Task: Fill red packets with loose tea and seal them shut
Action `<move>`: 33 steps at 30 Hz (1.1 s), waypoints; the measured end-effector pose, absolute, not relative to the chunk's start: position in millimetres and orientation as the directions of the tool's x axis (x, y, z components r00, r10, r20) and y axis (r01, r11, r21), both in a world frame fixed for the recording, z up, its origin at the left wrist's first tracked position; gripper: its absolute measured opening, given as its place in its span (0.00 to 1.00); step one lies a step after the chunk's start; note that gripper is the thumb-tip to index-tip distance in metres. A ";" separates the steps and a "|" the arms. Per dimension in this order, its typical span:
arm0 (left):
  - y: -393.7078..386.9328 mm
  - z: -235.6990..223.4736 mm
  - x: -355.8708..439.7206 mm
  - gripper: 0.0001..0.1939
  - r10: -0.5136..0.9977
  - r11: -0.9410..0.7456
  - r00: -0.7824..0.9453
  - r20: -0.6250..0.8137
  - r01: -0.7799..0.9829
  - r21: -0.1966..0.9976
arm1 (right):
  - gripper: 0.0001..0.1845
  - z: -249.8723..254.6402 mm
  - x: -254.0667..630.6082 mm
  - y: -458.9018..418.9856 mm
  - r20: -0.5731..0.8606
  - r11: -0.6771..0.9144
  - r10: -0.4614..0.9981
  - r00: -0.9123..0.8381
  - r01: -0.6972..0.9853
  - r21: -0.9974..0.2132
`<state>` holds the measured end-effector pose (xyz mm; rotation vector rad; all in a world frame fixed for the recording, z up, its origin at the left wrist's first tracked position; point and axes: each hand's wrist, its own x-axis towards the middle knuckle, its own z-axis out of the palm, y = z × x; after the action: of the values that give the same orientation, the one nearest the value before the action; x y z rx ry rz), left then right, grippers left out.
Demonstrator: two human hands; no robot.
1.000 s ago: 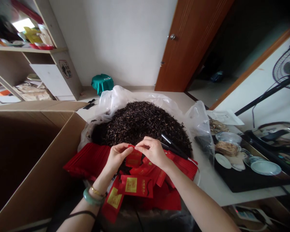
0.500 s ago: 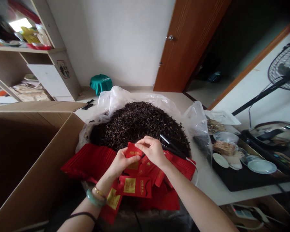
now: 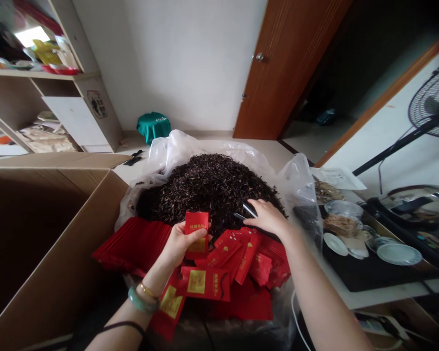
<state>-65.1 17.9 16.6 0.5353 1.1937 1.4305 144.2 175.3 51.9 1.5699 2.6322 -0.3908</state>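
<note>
My left hand (image 3: 181,243) pinches a small red tea packet (image 3: 196,222) with gold print upright between thumb and fingers. My right hand (image 3: 269,219) is wrapped over a black hand-held bag sealer (image 3: 249,210) with two long jaws and a light strip; its fingers lie on the far side and the thumb on the near side. The sealer's rear part is hidden under my hand and forearm. Behind both hands rises a heap of dark, twisted tea leaves (image 3: 212,183) in a clear plastic bag (image 3: 175,144). Loose red packets (image 3: 223,251) are scattered below my hands.
A row of red packets (image 3: 131,246) stands packed at the left, beside an open cardboard box (image 3: 95,214). To the right, a table holds a black tray (image 3: 351,275) with lidded bowls and dishes (image 3: 398,253). A white cord (image 3: 296,312) hangs near my right forearm.
My right hand has let go of the packet and moved right onto the bag sealer. The left hand keeps the packet, now slightly further left. The white cord hangs lower.
</note>
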 end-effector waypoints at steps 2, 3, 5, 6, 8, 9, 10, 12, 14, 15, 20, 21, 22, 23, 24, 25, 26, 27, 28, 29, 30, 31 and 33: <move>18.0 16.8 -65.6 0.24 0.921 0.144 -0.259 -0.290 -0.464 0.874 | 0.31 41.8 148.3 179.2 -0.305 0.404 0.861 -0.407 0.911 -0.077; 18.0 16.5 -65.8 0.24 0.922 0.139 -0.261 -0.286 -0.466 0.874 | 0.28 37.2 148.3 179.7 -0.334 0.389 0.861 -0.385 0.920 -0.057; 17.9 15.5 -66.3 0.23 0.925 0.133 -0.260 -0.278 -0.465 0.875 | 0.23 30.2 146.6 179.7 -0.334 0.372 0.868 -0.367 0.927 -0.050; 17.7 15.0 -66.7 0.23 0.927 0.130 -0.257 -0.274 -0.463 0.877 | 0.22 28.2 145.8 179.7 -0.326 0.366 0.874 -0.360 0.930 -0.045; 17.5 14.4 -67.7 0.22 0.930 0.123 -0.257 -0.264 -0.460 0.879 | 0.19 28.1 146.1 181.1 -0.306 0.358 0.884 -0.353 0.933 -0.041; 17.3 14.4 -68.2 0.22 0.930 0.120 -0.259 -0.262 -0.459 0.880 | 0.19 30.0 147.6 182.4 -0.294 0.356 0.889 -0.352 0.933 -0.039; 17.0 14.6 -68.6 0.21 0.930 0.119 -0.259 -0.261 -0.459 0.881 | 0.18 33.1 150.2 184.1 -0.276 0.357 0.893 -0.354 0.933 -0.041; 16.5 15.3 -68.6 0.21 0.930 0.122 -0.257 -0.262 -0.456 0.882 | 0.20 42.3 157.3 187.5 -0.201 0.367 0.905 -0.375 0.927 -0.078; 16.0 15.1 -67.5 0.21 0.931 0.129 -0.253 -0.262 -0.446 0.886 | 0.25 53.5 164.6 188.8 -0.064 0.394 0.909 -0.411 0.900 -0.187; 15.9 14.3 -66.7 0.21 0.932 0.133 -0.250 -0.262 -0.438 0.889 | 0.28 58.9 167.0 187.9 0.012 0.418 0.902 -0.431 0.869 -0.265; 17.2 2.9 -62.6 0.23 0.934 0.173 -0.230 -0.272 -0.376 0.910 | 0.33 79.2 155.2 160.7 0.129 0.567 0.769 -0.626 0.575 -0.591; 17.3 0.9 -62.4 0.23 0.937 0.177 -0.223 -0.270 -0.363 0.915 | 0.33 82.1 148.7 152.0 0.107 0.579 0.726 -0.679 0.520 -0.628; 17.1 -0.2 -62.4 0.23 0.941 0.178 -0.213 -0.264 -0.352 0.919 | 0.32 85.0 141.8 143.2 0.087 0.587 0.683 -0.725 0.473 -0.657; 16.6 -0.2 -62.6 0.22 0.946 0.175 -0.202 -0.254 -0.342 0.923 | 0.32 87.7 135.0 134.8 0.078 0.593 0.645 -0.760 0.434 -0.678; 15.9 0.9 -62.9 0.22 0.952 0.171 -0.189 -0.243 -0.333 0.927 | 0.31 90.3 128.8 127.1 0.072 0.602 0.610 -0.789 0.402 -0.690; 14.9 2.9 -63.1 0.21 0.957 0.168 -0.173 -0.234 -0.325 0.930 | 0.31 92.6 123.5 120.5 0.067 0.611 0.581 -0.811 0.380 -0.695; 13.9 5.7 -63.1 0.21 0.961 0.167 -0.160 -0.227 -0.319 0.933 | 0.30 94.6 119.2 114.9 0.059 0.619 0.560 -0.826 0.371 -0.692; 12.9 8.8 -63.0 0.20 0.964 0.167 -0.148 -0.222 -0.314 0.935 | 0.29 96.3 115.8 110.5 0.050 0.628 0.550 -0.834 0.373 -0.682; 12.0 11.8 -62.7 0.20 0.966 0.168 -0.136 -0.218 -0.309 0.936 | 0.28 97.5 113.3 107.0 0.042 0.636 0.552 -0.833 0.388 -0.667; 11.2 14.5 -62.2 0.19 0.968 0.167 -0.128 -0.214 -0.304 0.938 | 0.27 98.2 111.5 104.2 0.036 0.644 0.559 -0.828 0.407 -0.648; 10.7 16.7 -61.7 0.19 0.971 0.164 -0.120 -0.208 -0.299 0.940 | 0.26 98.7 110.1 102.1 0.035 0.653 0.568 -0.823 0.423 -0.628; 10.4 18.1 -61.1 0.18 0.973 0.158 -0.116 -0.200 -0.294 0.943 | 0.24 98.7 109.1 100.3 0.039 0.661 0.577 -0.816 0.438 -0.609; 10.3 19.3 -60.2 0.17 0.976 0.149 -0.113 -0.187 -0.281 0.948 | 0.22 98.2 107.3 97.5 0.053 0.676 0.590 -0.805 0.457 -0.578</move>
<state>-60.2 10.3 19.3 0.8139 1.1768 1.2975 107.3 97.5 98.2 0.9818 3.0892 -0.9547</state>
